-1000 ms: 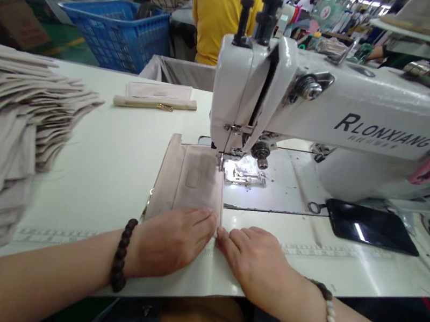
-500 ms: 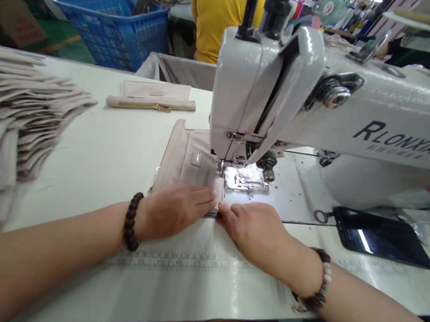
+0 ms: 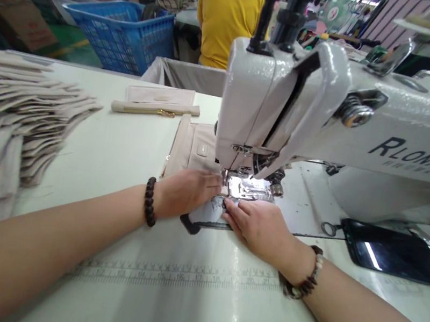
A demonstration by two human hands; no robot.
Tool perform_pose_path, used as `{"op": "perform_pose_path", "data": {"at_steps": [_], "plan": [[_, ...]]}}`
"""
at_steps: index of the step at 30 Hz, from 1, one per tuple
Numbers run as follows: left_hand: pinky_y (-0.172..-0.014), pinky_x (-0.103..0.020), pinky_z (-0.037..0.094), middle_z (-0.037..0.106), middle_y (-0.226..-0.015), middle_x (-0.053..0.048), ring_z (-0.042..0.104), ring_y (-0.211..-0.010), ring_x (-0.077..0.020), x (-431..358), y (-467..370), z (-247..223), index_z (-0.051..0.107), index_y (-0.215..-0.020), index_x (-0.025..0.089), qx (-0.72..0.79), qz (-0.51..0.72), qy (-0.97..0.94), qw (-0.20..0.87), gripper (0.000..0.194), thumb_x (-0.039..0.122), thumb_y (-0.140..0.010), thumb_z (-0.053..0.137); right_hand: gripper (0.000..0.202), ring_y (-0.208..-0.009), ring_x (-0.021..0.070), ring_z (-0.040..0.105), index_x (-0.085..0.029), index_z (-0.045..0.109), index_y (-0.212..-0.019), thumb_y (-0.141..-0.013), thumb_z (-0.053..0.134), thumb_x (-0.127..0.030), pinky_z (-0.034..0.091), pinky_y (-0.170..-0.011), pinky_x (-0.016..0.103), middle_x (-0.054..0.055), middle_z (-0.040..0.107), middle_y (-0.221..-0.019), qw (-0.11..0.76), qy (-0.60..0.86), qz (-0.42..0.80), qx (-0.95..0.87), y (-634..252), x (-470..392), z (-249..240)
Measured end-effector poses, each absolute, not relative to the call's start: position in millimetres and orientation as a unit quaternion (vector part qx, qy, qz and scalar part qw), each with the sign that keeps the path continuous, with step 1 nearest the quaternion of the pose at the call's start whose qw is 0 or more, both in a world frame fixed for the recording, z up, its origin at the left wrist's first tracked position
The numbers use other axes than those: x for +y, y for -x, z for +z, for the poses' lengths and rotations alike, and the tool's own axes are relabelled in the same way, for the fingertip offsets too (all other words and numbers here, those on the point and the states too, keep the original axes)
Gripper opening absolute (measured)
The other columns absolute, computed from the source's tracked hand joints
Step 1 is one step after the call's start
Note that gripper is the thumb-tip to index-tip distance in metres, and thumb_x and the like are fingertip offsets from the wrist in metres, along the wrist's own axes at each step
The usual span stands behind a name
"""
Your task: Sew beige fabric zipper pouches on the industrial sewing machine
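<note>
A beige fabric piece with a small tag lies under the head of a white sewing machine. My left hand rests flat on its near part, fingers stretched toward the presser foot area. Close to the lit metal guide plate is my right hand, its fingers drawn together and the tips by the near corner of the fabric. What those fingertips hold, if anything, is hidden. The needle is hidden too.
Stacked beige fabric pieces cover the table's left side. A zipper strip and a flat beige piece lie behind. A phone is at right. Beyond stand a blue basket and a person in yellow.
The fabric and my left hand have moved away from me, further under the machine head; a metal plate shows at its near edge. The view has shifted slightly left.
</note>
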State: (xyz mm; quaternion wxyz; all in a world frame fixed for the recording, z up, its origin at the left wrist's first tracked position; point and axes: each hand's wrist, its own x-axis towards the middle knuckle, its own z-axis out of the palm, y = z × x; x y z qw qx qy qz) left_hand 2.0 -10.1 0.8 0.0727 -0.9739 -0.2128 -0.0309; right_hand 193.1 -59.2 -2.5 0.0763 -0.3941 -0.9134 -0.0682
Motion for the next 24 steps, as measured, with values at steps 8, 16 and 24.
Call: {"op": "perform_pose_path", "data": {"at_steps": [8,16,24], "plan": [[-0.082,-0.026,0.045,0.062,-0.102,-0.007,0.057,-0.094,-0.0157,-0.2,-6.4,5.1,0.058,-0.098,0.01,-0.255,-0.034,0.966,0.039,0.019,0.008,-0.084,0.044,0.03,-0.048,0.0109,0.044,-0.016,0.059,-0.096,-0.09,0.036,-0.034,0.011,-0.048,0.028,0.0,0.056,-0.06,0.065,0.41,-0.061,-0.908,-191.3,-60.7,-1.4],[-0.079,-0.025,0.045,0.064,-0.094,-0.005,0.059,-0.088,-0.0155,2.3,-8.5,5.9,0.06,-0.093,0.012,-0.263,-0.061,0.962,0.042,0.015,0.009,-0.082,0.05,0.032,-0.047,0.0099,0.043,-0.015,0.059,-0.096,-0.091,0.033,-0.034,0.01,-0.047,0.028,0.0,0.057,-0.059,0.074,0.402,-0.065,-0.91,-192.9,-60.3,-2.7],[-0.075,-0.024,0.045,0.065,-0.092,-0.005,0.059,-0.084,-0.0154,2.0,-7.9,4.7,0.06,-0.091,0.011,-0.26,-0.064,0.962,0.062,0.014,0.008,-0.081,0.051,0.03,-0.047,0.0099,0.042,-0.015,0.059,-0.096,-0.091,0.035,-0.033,0.01,-0.047,0.028,0.0,0.056,-0.058,0.078,0.4,-0.068,-0.911,-192.1,-60.5,-2.7]]}}
